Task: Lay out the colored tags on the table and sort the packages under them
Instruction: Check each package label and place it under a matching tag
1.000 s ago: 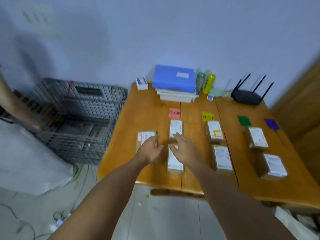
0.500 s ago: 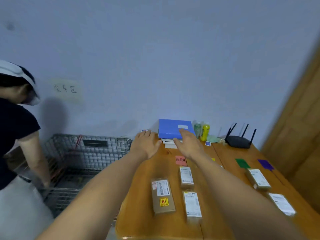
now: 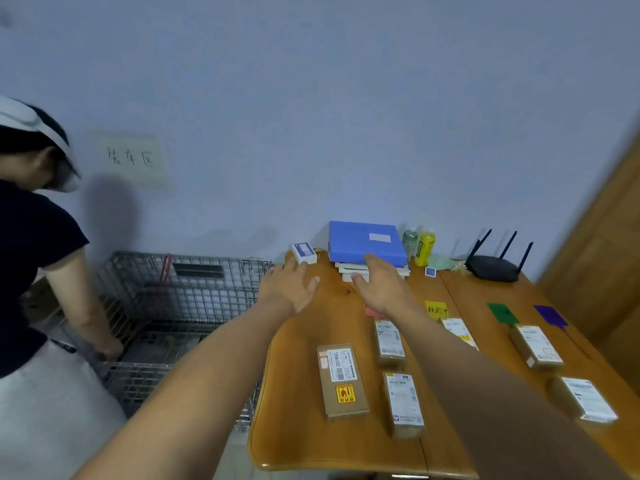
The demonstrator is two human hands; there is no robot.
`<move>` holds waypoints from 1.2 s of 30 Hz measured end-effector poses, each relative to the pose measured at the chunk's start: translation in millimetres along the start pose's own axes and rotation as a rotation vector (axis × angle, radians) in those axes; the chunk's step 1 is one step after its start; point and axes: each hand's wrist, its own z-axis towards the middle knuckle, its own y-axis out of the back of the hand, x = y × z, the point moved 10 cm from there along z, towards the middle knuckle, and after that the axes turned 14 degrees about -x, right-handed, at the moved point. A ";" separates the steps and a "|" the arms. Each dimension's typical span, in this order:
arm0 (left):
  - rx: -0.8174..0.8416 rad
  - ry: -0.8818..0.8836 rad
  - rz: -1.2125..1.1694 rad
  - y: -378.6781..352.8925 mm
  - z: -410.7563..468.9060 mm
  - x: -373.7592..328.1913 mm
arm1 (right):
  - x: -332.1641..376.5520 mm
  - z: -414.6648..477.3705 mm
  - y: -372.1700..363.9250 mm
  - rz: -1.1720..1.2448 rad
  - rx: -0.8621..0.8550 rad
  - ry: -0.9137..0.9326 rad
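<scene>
Wooden table (image 3: pixel 298 427) carries a blue folder (image 3: pixel 365 242) just beyond the right hand (image 3: pixel 381 287), a white box (image 3: pixel 304 252) beside the left hand (image 3: pixel 289 289); both hands' fingers straight, parted, holding nothing; six packages (image 3: pixel 343 381) lie wrist-side, long axes toward the wall, under four tags (image 3: pixel 435 309); the right forearm overlaps the red tag (image 3: pixel 372 312).

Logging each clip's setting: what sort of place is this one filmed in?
Probably a parcel-sorting room or office: labelled brown cardboard packages lie in columns on an orange-brown wooden table, a grey wire-mesh cage cart stands beside it, and a handwritten paper sign hangs on the wall.
</scene>
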 end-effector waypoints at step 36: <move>0.620 0.760 -0.834 -293.5 -144.1 -1.9 | -149.1 -138.8 -253.1 0.440 0.227 -0.537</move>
